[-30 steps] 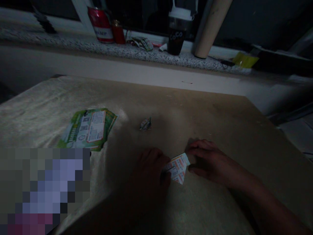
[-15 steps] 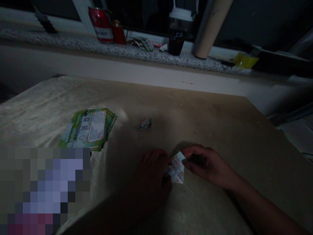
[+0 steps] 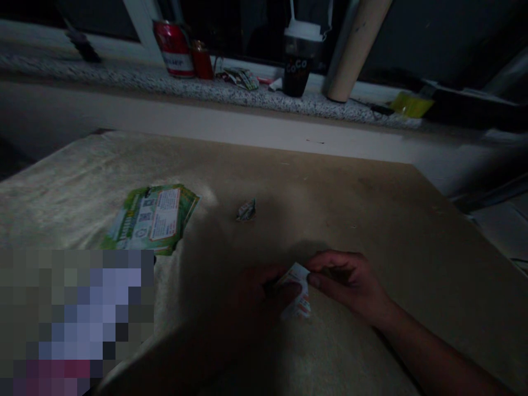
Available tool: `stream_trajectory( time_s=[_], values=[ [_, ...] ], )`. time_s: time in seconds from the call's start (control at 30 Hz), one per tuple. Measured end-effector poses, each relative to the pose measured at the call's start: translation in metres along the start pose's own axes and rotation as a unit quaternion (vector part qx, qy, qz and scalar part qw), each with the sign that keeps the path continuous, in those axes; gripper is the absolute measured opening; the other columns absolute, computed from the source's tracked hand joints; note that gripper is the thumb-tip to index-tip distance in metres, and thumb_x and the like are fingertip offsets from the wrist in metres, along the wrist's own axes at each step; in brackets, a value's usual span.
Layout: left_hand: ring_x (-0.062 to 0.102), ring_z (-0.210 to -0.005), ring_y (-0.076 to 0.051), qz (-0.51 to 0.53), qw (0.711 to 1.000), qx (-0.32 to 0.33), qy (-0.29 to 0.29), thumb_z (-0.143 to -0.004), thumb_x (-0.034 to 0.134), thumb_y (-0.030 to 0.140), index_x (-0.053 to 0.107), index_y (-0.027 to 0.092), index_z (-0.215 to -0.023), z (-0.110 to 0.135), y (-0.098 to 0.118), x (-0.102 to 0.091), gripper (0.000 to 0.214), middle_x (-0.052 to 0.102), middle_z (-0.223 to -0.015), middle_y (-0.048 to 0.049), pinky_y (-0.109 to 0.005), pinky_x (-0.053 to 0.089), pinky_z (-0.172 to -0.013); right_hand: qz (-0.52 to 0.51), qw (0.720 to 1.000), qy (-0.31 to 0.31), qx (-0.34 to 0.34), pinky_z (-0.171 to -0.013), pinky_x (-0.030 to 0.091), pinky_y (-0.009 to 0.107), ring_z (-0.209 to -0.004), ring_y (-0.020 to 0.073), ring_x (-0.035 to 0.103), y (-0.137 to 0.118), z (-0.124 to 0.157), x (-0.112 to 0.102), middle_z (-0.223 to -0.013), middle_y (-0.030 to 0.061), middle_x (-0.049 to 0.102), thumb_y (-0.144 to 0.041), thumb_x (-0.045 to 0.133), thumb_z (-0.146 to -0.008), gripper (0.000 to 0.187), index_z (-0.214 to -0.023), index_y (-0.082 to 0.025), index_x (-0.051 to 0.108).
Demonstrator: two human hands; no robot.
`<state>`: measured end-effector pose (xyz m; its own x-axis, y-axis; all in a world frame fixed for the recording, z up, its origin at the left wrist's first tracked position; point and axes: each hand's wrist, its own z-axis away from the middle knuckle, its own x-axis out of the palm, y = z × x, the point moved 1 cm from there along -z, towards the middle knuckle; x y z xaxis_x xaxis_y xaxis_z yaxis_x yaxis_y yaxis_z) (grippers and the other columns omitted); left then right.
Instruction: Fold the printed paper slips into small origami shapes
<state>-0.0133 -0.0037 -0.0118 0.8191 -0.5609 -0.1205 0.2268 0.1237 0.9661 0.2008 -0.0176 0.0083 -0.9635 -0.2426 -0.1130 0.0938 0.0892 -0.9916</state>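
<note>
A small folded piece of paper (image 3: 304, 301), white with orange print, sits between my two hands near the front of the table. My left hand (image 3: 264, 297) is closed on its left side, with the thumb pressed flat across the printed face. The left fingers lie in deep shadow and partly behind the paper. With thumb and fingertips, my right hand (image 3: 352, 278) pinches the paper's upper right edge. Beyond the hands lies a small folded paper piece (image 3: 246, 210), apart from both.
A stack of green printed sheets (image 3: 165, 214) lies on the covered table (image 3: 330, 198) to the left. On the granite sill (image 3: 136, 74) stand a red can (image 3: 173, 49), an orange-red lighter-like object (image 3: 202, 60), a lidded cup (image 3: 297, 66) and a tan tube (image 3: 357, 52). A pixelated patch hides the lower left.
My left thumb has moved up onto the face of the paper, and the paper looks tilted and narrower. Both hands stay close together. The view has shifted slightly.
</note>
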Motion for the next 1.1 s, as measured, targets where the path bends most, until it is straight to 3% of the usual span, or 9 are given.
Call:
stream_trajectory(
  time_s=[0.13,0.27,0.43,0.77,0.93,1.1],
  values=[
    [0.071,-0.068,-0.020,0.187,0.980,-0.048,-0.045,-0.084,0.077,0.053,0.077,0.016,-0.100,0.001,0.005,-0.001,0.041,0.076,-0.080,-0.0048,-0.029,0.055,-0.063,-0.107,0.992,-0.047,0.051,-0.074,0.060,0.025,-0.076,0.0148,0.074,0.002,0.000,-0.004,-0.084,0.0036,0.081,-0.036,0.076,-0.094,0.017,-0.096,-0.020,0.082],
    [0.064,-0.059,-0.015,0.249,0.961,-0.071,-0.093,-0.074,0.085,0.052,0.078,0.013,-0.090,0.001,0.012,-0.002,0.042,0.072,-0.071,-0.0032,-0.025,0.050,-0.058,-0.141,0.980,-0.117,0.072,-0.076,0.060,0.025,-0.078,0.0143,0.075,0.003,0.000,-0.002,-0.087,0.0045,0.081,-0.036,0.077,-0.093,0.019,-0.101,-0.019,0.083],
    [0.056,-0.055,-0.012,0.248,0.957,-0.089,-0.119,-0.071,0.085,0.047,0.074,0.014,-0.079,0.002,0.013,-0.003,0.036,0.066,-0.065,-0.0001,-0.023,0.043,-0.055,-0.152,0.972,-0.163,0.075,-0.075,0.060,0.023,-0.076,0.0128,0.075,0.004,0.002,0.003,-0.086,0.0047,0.081,-0.034,0.080,-0.092,0.019,-0.100,-0.017,0.083],
    [0.055,-0.054,-0.011,0.202,0.967,-0.094,-0.120,-0.074,0.080,0.045,0.074,0.013,-0.080,0.002,0.011,-0.003,0.033,0.065,-0.064,-0.0001,-0.023,0.039,-0.054,-0.092,0.983,-0.154,0.047,-0.069,0.055,0.024,-0.069,0.0127,0.069,0.000,0.002,0.004,-0.077,0.0029,0.076,-0.032,0.076,-0.093,0.018,-0.089,-0.015,0.079],
    [0.061,-0.058,-0.013,0.192,0.969,-0.081,-0.130,-0.081,0.074,0.043,0.075,0.014,-0.087,0.002,0.007,0.000,0.030,0.071,-0.072,-0.0028,-0.023,0.044,-0.057,0.004,0.991,-0.128,0.032,-0.060,0.049,0.022,-0.062,0.0113,0.061,-0.004,0.004,0.006,-0.070,0.0010,0.070,-0.028,0.070,-0.093,0.017,-0.081,-0.015,0.074],
    [0.050,-0.053,-0.010,0.136,0.981,-0.071,-0.116,-0.080,0.069,0.038,0.069,0.015,-0.076,0.002,0.008,0.002,0.023,0.060,-0.064,0.0026,-0.022,0.038,-0.053,0.070,0.990,-0.113,0.049,-0.049,0.035,0.020,-0.052,0.0086,0.044,-0.001,0.007,0.010,-0.058,-0.0053,0.051,-0.019,0.067,-0.086,0.016,-0.070,-0.018,0.062]
  ],
)
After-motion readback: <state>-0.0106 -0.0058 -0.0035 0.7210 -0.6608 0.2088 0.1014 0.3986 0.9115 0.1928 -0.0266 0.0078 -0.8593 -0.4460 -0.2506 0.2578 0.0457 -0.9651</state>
